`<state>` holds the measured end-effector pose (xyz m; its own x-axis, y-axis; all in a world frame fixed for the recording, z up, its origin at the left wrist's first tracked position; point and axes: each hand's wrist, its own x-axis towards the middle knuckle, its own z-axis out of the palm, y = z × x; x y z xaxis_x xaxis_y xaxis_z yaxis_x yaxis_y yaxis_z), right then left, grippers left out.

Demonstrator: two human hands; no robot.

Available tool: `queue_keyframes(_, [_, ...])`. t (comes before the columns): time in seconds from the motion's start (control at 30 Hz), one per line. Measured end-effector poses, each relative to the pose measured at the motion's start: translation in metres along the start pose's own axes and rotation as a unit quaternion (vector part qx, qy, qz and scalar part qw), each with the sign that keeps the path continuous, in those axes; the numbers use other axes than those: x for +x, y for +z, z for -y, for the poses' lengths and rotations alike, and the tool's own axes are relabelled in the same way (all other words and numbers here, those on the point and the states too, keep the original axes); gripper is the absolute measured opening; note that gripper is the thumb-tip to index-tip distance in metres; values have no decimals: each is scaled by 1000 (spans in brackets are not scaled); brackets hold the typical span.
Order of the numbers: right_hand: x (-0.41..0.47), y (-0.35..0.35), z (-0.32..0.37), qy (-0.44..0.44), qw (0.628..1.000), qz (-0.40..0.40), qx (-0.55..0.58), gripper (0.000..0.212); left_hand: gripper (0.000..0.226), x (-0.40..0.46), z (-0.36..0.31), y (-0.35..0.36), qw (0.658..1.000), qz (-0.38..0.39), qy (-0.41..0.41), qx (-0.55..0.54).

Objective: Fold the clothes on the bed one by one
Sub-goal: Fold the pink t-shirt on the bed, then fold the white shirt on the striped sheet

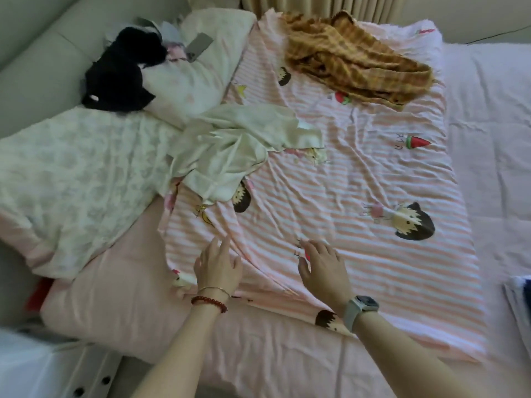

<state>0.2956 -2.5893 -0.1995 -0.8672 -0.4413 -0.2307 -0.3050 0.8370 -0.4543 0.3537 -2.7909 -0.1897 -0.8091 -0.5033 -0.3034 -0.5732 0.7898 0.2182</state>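
The striped cloth [330,179], pink and white with cartoon figures, lies spread across the middle of the bed [488,116], its near edge close to the person and its far edge up by the curtain. Both hands rest on it near that front edge: the left hand [218,265] lies flat with fingers spread and lightly relaxed, the right hand [324,268] beside it, palm down with fingers a little curved, and neither grips anything. The step in hand looks like smoothing the cloth before a fold. To do that well, the palms should sweep outward and away from the body, pushing the wrinkles toward the far and right edges, without dragging the whole cloth along. The cream garment [238,145] lies crumpled on the cloth's left part, and the mustard garment [353,67] sits on its far end; both would have to come off before any fold, or they will be caught inside it. The cloth's long axis runs from the person toward the head of the bed, leaning slightly to the right as it comes nearer; the stripes run across it. A black garment [120,70] lies apart on the pillow [201,70] at far left.
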Motion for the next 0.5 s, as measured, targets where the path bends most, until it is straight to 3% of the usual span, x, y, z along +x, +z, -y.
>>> queue_keyframes(0.27, [168, 72, 106, -51, 995, 37, -73, 54, 66, 157, 120, 17, 997, 68, 15, 20])
queue_keyframes(0.4, [249, 109, 135, -129, 972, 24, -195, 72, 76, 182, 170, 65, 988, 152, 10, 19])
queue_keyframes(0.5, [294, 135, 151, -160, 950, 64, -259, 89, 77, 184, 192, 89, 990, 136, 36, -24])
